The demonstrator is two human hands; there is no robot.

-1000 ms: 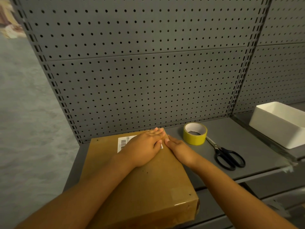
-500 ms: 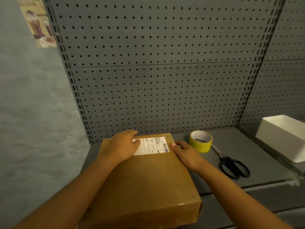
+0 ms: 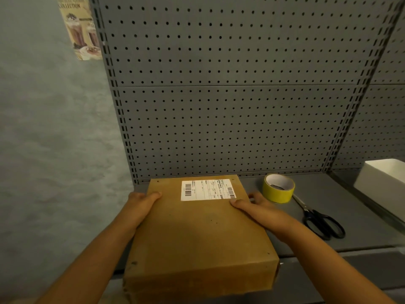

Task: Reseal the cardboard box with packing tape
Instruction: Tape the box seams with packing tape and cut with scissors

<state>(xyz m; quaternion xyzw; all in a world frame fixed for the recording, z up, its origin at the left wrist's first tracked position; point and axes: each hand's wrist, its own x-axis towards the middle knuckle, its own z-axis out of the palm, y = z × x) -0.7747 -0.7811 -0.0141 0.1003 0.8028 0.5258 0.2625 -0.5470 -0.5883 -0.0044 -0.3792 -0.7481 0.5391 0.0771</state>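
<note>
A brown cardboard box (image 3: 197,238) with a white shipping label (image 3: 208,190) lies flat on the grey shelf (image 3: 350,207), its near end hanging over the shelf's front edge. My left hand (image 3: 140,205) grips the box's left side, thumb on the top face. My right hand (image 3: 256,207) grips the right side, thumb on top near the label and fingers down the side. A roll of yellow packing tape (image 3: 278,188) lies flat on the shelf just right of the box. Black-handled scissors (image 3: 317,218) lie to the right of the roll.
A white rectangular bin (image 3: 383,183) stands at the far right of the shelf. A grey pegboard panel (image 3: 230,95) rises right behind the box. A grey wall with a poster (image 3: 79,27) is at the left.
Both hands slid off the top of the box, where they lay together over the label, out to its left and right sides. The label is now fully uncovered.
</note>
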